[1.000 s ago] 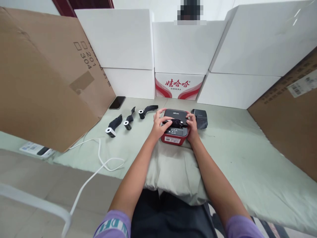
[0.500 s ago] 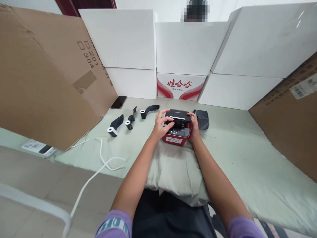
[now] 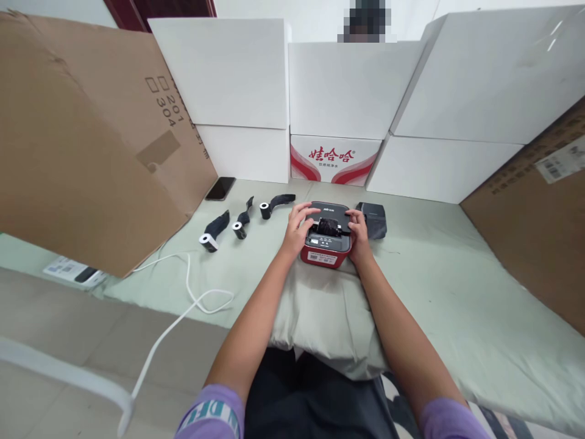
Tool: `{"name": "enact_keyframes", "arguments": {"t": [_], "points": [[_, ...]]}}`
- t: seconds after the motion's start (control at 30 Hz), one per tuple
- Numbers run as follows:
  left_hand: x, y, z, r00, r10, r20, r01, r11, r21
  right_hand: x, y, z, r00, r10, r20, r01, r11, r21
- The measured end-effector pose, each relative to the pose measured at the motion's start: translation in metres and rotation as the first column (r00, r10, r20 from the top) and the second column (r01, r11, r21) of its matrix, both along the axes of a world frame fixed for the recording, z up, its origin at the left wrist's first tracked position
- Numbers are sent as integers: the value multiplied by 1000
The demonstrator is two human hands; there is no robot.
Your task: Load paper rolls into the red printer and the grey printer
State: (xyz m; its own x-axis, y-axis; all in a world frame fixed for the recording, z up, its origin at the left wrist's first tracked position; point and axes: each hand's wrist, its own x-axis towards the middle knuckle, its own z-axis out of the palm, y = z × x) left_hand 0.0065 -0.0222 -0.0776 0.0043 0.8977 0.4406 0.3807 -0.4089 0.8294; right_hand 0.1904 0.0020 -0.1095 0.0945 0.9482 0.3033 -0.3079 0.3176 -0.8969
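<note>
Between my hands on the cloth sits a small red and black printer [image 3: 325, 255], with a label on its red front. Its black lid [image 3: 331, 211] lies flat, and a dark crumpled strip [image 3: 328, 227] sticks out at the lid's front edge. My left hand [image 3: 297, 230] grips the printer's left side, with fingers bent over the lid. On the opposite side, my right hand [image 3: 359, 231] holds the right edge, thumb and fingers against the lid and body. Just beyond it lies a dark grey, flat-topped object [image 3: 373, 221].
To the left lie three small paper rolls, a near one [image 3: 209, 242], a middle one [image 3: 238, 230] and a far one [image 3: 265, 211], with black tails. A phone [image 3: 220, 188] lies behind them. A white cable [image 3: 189, 280] loops nearby. White boxes [image 3: 219, 73] and cardboard [image 3: 91, 140] surround the table.
The lid's front edge stood raised half a second ago and is now down flat. My left fingers have moved back from the dark strip, which shows more clearly.
</note>
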Motion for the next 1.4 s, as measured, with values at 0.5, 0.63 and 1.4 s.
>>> {"name": "enact_keyframes", "arguments": {"t": [0.5,0.63,1.4], "points": [[9,6,-6,679,-102,727,337,923,-186,1,3,-3,993,75,-95,-76,997,-7],[9,7,-6,672,-100,734,338,923,-183,1,2,-1,996,77,-51,-78,997,-13],[9,12,-18,698,-138,702,335,930,-150,3,3,-7,998,53,-23,-53,999,6]]}}
